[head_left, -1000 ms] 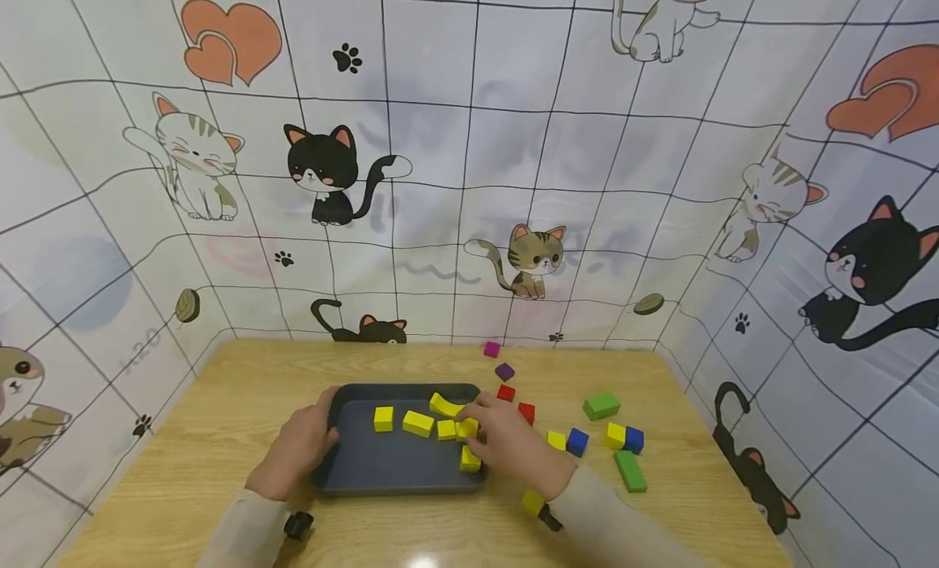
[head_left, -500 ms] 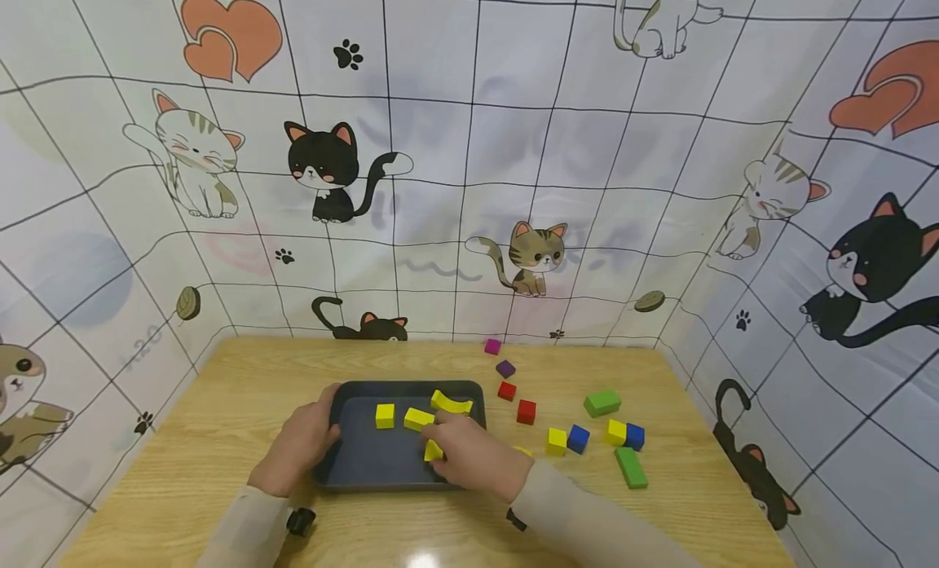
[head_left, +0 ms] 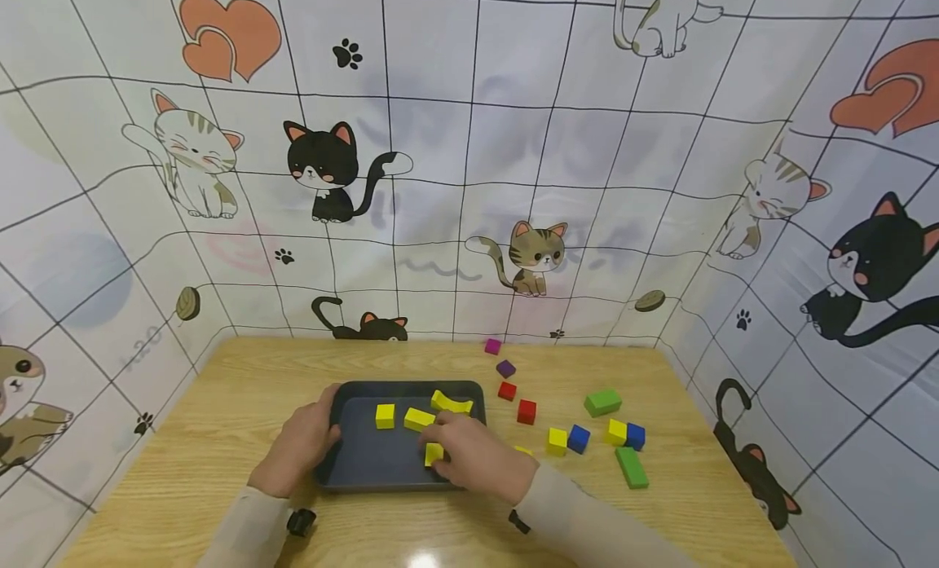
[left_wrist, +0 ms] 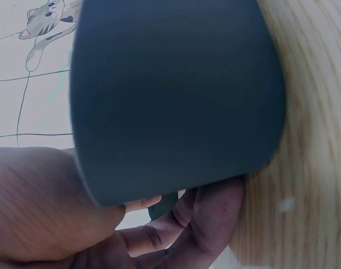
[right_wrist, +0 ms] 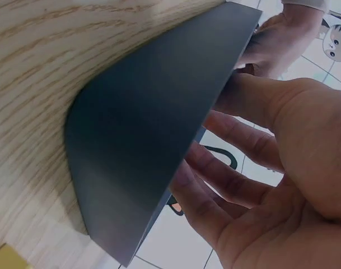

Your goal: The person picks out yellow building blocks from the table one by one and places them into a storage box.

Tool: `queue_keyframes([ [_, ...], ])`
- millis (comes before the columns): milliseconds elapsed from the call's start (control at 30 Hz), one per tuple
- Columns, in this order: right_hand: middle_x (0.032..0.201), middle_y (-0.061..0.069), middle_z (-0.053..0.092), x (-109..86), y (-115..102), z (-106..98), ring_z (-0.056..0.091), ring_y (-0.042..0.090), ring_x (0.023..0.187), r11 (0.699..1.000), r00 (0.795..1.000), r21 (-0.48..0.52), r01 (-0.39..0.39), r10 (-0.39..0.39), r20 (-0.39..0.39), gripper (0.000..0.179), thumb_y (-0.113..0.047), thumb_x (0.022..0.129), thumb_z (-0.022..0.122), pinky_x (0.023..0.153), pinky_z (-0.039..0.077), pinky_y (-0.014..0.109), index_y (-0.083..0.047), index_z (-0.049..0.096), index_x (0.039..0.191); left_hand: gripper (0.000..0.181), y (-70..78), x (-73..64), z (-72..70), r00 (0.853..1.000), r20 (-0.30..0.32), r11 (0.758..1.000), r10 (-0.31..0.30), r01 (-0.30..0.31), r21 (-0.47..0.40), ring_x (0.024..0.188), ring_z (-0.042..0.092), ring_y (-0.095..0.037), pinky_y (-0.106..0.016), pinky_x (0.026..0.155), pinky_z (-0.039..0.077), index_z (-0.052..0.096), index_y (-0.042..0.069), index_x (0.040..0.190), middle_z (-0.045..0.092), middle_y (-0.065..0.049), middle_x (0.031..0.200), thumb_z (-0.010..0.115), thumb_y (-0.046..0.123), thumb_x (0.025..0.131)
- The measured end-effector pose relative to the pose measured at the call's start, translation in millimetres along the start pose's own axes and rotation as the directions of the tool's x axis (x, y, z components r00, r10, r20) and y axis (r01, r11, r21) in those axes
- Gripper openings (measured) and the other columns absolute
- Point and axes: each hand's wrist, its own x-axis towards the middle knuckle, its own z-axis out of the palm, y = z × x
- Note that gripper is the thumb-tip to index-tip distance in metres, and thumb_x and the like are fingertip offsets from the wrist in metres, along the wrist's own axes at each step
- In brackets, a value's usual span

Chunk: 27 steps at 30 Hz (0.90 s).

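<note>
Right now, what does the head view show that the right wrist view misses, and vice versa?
Only head: red blocks, blue blocks, green blocks, a magenta block, a purple block, and yellow blocks inside the tray.
Only right wrist: the palm side of the right hand.
Both: parts of the tray, right hand and left hand, the wooden tabletop and cat-print backdrop.

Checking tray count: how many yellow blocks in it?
4 visible: cube at left, rectangular block near centre, arched block at far side, fourth block by the right hand, which may hide more.
</note>
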Motion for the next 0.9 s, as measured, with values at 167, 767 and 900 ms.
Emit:
queue_keyframes([
  [167,0.139,0.001,0.080,-7.0,2.1,-6.3,0.075,0.012,0.120,1.000,0.999,0.000,-0.031,0.031,-0.026,0.041,-0.015,0.101,0.093,0.101,0.067,0.029,-0.021,0.084,0.140,0.072,-0.4,-1.2,-0.1,1.000,0.000,1.000,0.004,-0.004,0.000,0.090,0.079,-0.036,-0.055,0.081,0.065,0.045,-0.014,0.164,0.080,-0.033,0.112,0.079,-0.002,0.101],
  [767,0.140,0.008,0.076,-53.3,41.9,-29.6,0.075,0.024,0.119,0.969,0.959,0.050,-0.242,0.247,-0.139,0.040,-0.021,0.102,0.092,0.102,0.070,0.048,-0.017,0.083,0.140,0.072,0.9,-1.8,-1.0,1.000,0.005,1.000,-0.004,0.004,0.002,0.087,0.077,-0.036,-0.055,0.078,0.064,0.044,-0.014,0.164,0.079,-0.032,0.108,0.079,-0.002,0.102],
  [900,0.141,0.008,0.076,-67.4,61.0,-33.6,0.073,0.027,0.125,0.954,0.945,0.074,-0.290,0.297,-0.136,0.037,-0.022,0.105,0.089,0.108,0.067,0.054,-0.016,0.082,0.141,0.072,1.5,-1.2,-1.0,1.000,0.001,1.000,-0.001,0.001,-0.005,0.088,0.077,-0.035,-0.055,0.079,0.064,0.045,-0.015,0.164,0.080,-0.032,0.110,0.078,-0.002,0.102],
])
